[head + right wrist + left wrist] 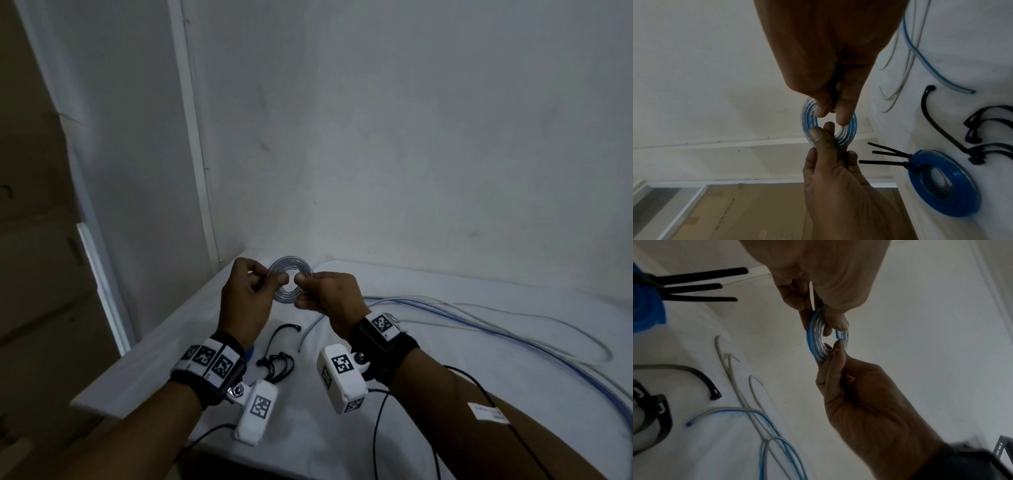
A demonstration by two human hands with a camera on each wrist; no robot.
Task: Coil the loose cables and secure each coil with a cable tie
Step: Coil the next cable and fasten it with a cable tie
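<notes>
A small flat coil of clear and blue cable (289,270) (815,340) (806,116) is held upright above the table's far left corner. My left hand (274,281) (830,324) (822,131) pinches its left side between thumb and fingers. My right hand (301,284) (830,353) (830,113) pinches the opposite side. Several loose black cable ties (277,359) (653,410) (982,129) lie on the white table (445,394) below my wrists. Long loose blue and white cables (479,325) (756,410) (920,53) trail across the table to the right.
A larger blue coil (943,183) (645,309) bound with black ties lies on the table near my left wrist. White walls (376,137) close the corner behind the table. Cardboard boxes (34,240) stand to the left, past the table's left edge.
</notes>
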